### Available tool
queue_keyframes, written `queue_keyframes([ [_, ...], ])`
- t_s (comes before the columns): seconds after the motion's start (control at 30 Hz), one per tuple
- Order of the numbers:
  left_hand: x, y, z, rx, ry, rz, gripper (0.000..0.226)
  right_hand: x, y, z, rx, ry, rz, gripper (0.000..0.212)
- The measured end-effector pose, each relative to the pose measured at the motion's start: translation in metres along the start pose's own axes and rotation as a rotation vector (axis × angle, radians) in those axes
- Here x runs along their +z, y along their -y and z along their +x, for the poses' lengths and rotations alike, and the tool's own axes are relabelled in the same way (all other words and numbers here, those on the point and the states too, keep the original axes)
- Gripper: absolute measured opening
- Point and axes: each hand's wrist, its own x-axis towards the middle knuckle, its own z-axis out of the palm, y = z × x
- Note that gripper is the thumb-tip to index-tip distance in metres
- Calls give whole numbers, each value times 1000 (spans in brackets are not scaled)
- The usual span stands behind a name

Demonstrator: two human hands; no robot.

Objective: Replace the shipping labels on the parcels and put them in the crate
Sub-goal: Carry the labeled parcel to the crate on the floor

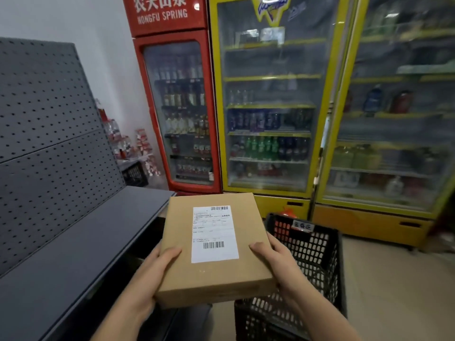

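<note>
Now carrying a labelled box (211, 249) toward the crate (312, 244).
Left hand (157, 269) and right hand (273, 257) grip its 2 sides; next likely calls for lowering it inside.

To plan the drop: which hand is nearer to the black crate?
Right. The right hand grips the parcel's edge beside the black crate. The left hand grips the opposite edge, on the grey shelf's side, with the parcel between it and the crate.
</note>
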Motion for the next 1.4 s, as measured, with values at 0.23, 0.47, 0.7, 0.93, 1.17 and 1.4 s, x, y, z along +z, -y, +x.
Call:
queue_keyframes([
  [0.23, 106, 15, 43, -70, 106, 35, 30, -107, -3, 10, -18, -120, 35, 39],
  [0.47, 180, 32, 80, -113, 173, 79, 39, -178, -17, 26, -45, -189, 113, 38],
  [0.7, 227, 50, 123, -162, 251, 88, 36, -214, -45, 42, -25, -241, 206, 55],
  [0.93, 238, 71, 177, -165, 356, 170, 33, -213, -65, 70, 3, -340, 232, 74],
  [1.17, 236, 106, 218, -110, 437, 294, 37, -201, -104, 96, 76, -458, 212, 60],
  [1.4, 250, 168, 245, -135, 484, 404, 57, -208, -149, 111, 189, -587, 162, 51],
])
